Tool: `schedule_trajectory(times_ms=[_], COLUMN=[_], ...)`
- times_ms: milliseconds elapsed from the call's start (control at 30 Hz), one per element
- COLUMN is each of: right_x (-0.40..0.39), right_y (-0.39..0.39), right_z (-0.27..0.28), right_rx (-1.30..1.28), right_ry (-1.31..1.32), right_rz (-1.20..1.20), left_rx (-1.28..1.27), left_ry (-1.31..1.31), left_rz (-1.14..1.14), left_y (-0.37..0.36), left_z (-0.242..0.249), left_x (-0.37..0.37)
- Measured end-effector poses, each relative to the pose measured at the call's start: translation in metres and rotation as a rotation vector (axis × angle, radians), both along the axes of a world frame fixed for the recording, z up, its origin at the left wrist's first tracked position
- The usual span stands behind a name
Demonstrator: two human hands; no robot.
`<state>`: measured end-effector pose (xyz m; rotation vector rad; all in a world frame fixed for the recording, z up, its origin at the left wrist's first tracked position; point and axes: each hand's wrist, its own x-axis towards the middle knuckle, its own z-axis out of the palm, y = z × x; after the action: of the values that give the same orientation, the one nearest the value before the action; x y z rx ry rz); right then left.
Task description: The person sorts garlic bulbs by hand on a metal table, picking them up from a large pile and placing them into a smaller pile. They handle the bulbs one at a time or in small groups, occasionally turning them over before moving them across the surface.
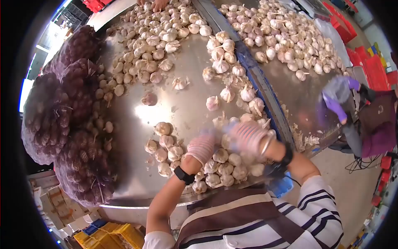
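Both my hands wear pale striped gloves and are over the garlic at the near right part of the metal table (124, 166). My left hand (202, 146) is beside a small group of garlic bulbs (166, 141), its fingers smeared by motion. Close to its right, my right hand (248, 135) is above more bulbs along the blue divider, also blurred, so what it holds cannot be made out. Whole bulbs (226, 169) lie just below and between my wrists. Dry skins are scattered on the metal.
Purple net sacks of garlic (45, 120) line the left edge. A raised divider (265, 87) separates a second table area with a garlic pile (290, 41). A co-worker (373, 120) is at the right; another person's hands (158, 5) touch garlic at the far edge. Yellow crates (120, 235) stand below.
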<state>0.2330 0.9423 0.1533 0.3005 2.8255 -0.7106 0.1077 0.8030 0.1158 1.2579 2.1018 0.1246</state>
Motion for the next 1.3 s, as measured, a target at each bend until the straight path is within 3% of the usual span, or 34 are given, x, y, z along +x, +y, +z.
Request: schedule_trajectory(times_ms=[33,100,133,233,267,300,333,367,400,433,500,567,633,700,767,833,900,933,967,1033,1100,1133,1300], right_x=[-0.003,-0.002,-0.004,-0.011,-0.006,-0.005,-0.005,-0.007,-0.016,-0.024,-0.043,-0.060,-0.075,-0.080,-0.082,-0.080,-0.063,-0.050,-0.043,-0.033,-0.024,-0.021,-0.018], right_y=[-0.019,-0.037,-0.041,-0.023,-0.016,-0.006,0.003,0.009,0.008,0.003,-0.011,-0.035,-0.052,-0.034,-0.008,0.007,0.020,0.010,-0.005,-0.033,-0.055,-0.061,-0.071], right_z=[-0.006,-0.037,-0.040,-0.015,-0.033,-0.028,-0.018,-0.013,-0.014,-0.013,-0.009,-0.046,-0.044,-0.036,-0.028,-0.013,-0.019,-0.002,0.009,0.021,0.012,0.008,-0.007], right_rx=[0.088,0.188,0.299,0.063,-0.080,-0.079,-0.176,-0.272,-0.141,-0.138,0.254,0.385,0.622,0.545,0.321,0.231,-0.102,-0.117,-0.114,0.110,0.128,0.142,0.295], right_ry=[-0.150,-0.184,-0.209,-0.376,-0.220,-0.220,-0.053,0.113,0.393,0.395,-0.012,-0.078,-0.341,-0.402,-0.391,-0.442,-0.032,-0.017,-0.019,-0.268,-0.333,-0.398,-0.261], right_rz=[0.095,0.105,0.114,0.142,0.048,0.052,-0.028,-0.110,-0.079,-0.078,-0.010,0.020,-0.037,0.040,0.307,0.298,0.140,0.101,0.106,0.229,0.321,0.412,0.482], left_rx=[-0.007,0.142,0.346,0.503,0.504,0.550,0.591,0.593,0.582,0.568,0.611,0.609,0.629,0.598,0.648,0.649,0.662,0.671,0.675,0.709,0.989,0.965,0.984], left_ry=[-0.005,-0.167,-0.199,-0.663,-0.662,-0.897,-1.135,-1.135,-1.254,-1.372,-1.421,-1.485,-1.459,-1.377,-1.463,-1.424,-1.440,-1.465,-1.489,-1.362,-1.020,-0.893,-0.684], left_rz=[-0.002,0.084,0.166,0.371,0.373,0.475,0.578,0.582,0.655,0.727,0.741,0.774,0.821,0.807,0.850,0.897,0.972,0.955,0.938,0.924,0.687,0.658,0.547], left_y=[0.001,-0.009,-0.021,-0.048,-0.053,-0.059,-0.066,-0.073,-0.079,-0.083,-0.087,-0.088,-0.094,-0.099,-0.105,-0.110,-0.114,-0.118,-0.122,-0.121,-0.119,-0.120,-0.122], left_z=[0.006,0.014,0.008,0.026,0.039,0.051,0.058,0.059,0.060,0.061,0.055,0.056,0.060,0.063,0.061,0.058,0.061,0.059,0.058,0.062,0.063,0.070,0.093], left_x=[-0.004,-0.020,-0.025,-0.037,-0.038,-0.038,-0.037,-0.034,-0.031,-0.029,-0.025,-0.021,-0.016,-0.013,-0.007,-0.006,-0.003,-0.002,-0.002,0.005,0.008,0.009,0.020])
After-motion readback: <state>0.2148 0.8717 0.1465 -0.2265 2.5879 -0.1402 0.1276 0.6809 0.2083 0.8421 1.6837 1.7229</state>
